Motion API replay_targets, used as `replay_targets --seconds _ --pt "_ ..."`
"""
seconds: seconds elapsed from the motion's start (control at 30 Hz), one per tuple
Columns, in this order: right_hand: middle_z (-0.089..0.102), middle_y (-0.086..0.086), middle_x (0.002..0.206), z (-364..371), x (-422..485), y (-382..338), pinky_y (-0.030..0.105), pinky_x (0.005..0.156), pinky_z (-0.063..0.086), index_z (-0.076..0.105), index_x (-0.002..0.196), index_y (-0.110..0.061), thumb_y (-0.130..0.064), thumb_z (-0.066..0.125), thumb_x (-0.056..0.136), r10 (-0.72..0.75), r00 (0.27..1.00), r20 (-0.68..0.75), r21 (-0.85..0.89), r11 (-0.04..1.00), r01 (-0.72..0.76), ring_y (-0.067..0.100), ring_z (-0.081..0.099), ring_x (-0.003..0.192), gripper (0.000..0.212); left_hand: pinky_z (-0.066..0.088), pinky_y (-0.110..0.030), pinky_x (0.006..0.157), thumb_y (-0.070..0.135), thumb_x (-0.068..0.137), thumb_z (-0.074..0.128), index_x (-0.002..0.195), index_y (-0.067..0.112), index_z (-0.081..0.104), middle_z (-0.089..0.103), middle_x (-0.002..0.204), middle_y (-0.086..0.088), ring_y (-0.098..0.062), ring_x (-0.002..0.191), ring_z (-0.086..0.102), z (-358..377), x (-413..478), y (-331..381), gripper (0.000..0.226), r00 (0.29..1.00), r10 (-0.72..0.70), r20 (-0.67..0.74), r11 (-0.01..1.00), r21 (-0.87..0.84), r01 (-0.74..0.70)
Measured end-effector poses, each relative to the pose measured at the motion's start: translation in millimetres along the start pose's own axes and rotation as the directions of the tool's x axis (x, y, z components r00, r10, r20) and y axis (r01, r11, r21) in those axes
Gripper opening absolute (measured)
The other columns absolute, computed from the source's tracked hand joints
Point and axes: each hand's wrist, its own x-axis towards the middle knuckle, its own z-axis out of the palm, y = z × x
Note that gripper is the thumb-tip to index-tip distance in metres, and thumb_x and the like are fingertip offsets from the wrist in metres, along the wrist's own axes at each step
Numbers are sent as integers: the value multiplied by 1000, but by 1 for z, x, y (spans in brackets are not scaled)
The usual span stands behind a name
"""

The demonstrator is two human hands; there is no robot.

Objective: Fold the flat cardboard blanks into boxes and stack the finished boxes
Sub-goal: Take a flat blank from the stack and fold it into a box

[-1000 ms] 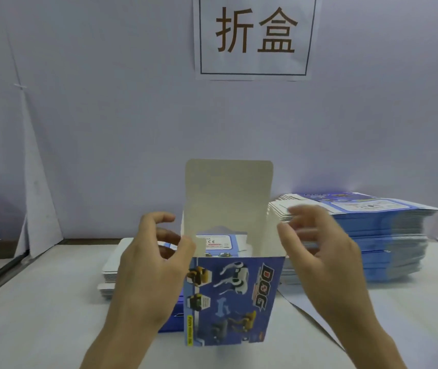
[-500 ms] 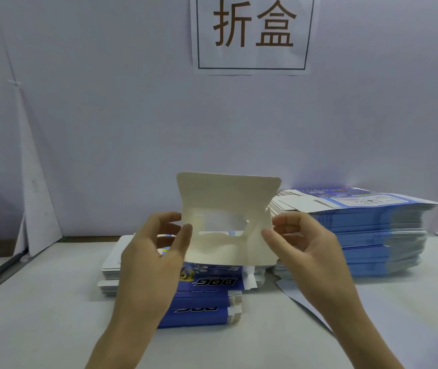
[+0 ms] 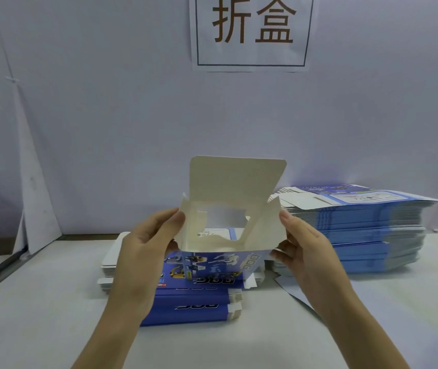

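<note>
A half-folded cardboard box (image 3: pixel 228 187), matte white inside, hangs above the worktop (image 3: pixel 39 328), left hand (image 3: pixel 146 251) and right hand (image 3: pixel 308 251) pinching its side walls. Right of the box, glossy blue blanks (image 3: pixel 359 235) lie stacked; folded boxes (image 3: pixel 194 307) beneath are half hidden.

The half-folded box (image 3: pixel 228 235) is thin cardboard, matt cream inside and printed blue with a slight sheen outside. The stacked flat blanks (image 3: pixel 359 230) match it. The table (image 3: pixel 39 328) looks smooth, matt white, and the wall sign (image 3: pixel 251 33) is plain paper.

Lone head-worn wide-angle view, forward and slightly downward across the table (image 3: pixel 39 320) toward the wall (image 3: pixel 111 123), close in.
</note>
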Motion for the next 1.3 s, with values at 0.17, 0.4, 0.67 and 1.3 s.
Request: replay_targets --seconds 0.17,0.4,0.67,1.3 --pt "71 6 80 -7 7 8 29 61 48 73 90 -10 -24 67 75 216 976 14 166 962 -215 17 62 60 22 49 -31 80 38 74 63 100 21 74 75 98 1 -22 94 69 3 -2 0 33 1000 5 16 1000 -2 -5" --pt "67 0 73 -9 10 5 24 48 50 80 72 -19 -31 73 64 222 967 124 116 965 -236 15 59 55 17 55 -16 65 34 71 64 97 19 71 75 90 2 -12 78 70 -1 -1 3 31 999 0 -47 998 -66 -3" --pt "57 -2 56 -14 14 10 21 38 39 66 87 -12 -24 69 69 291 941 172 170 932 -319 10 47 41 22 53 -14 59 34 72 63 104 15 69 75 93 0 -10 80 69 0 -1 2 38 1000 -10 -9 999 -42 9" --pt "59 -5 59 -21 21 17 14 32 21 63 48 -11 -21 66 72 327 911 252 382 831 -404 5 32 31 27 59 -23 64 38 59 85 100 14 75 74 93 -6 -19 77 66 -17 5 0 49 946 -188 265 975 -66 213"
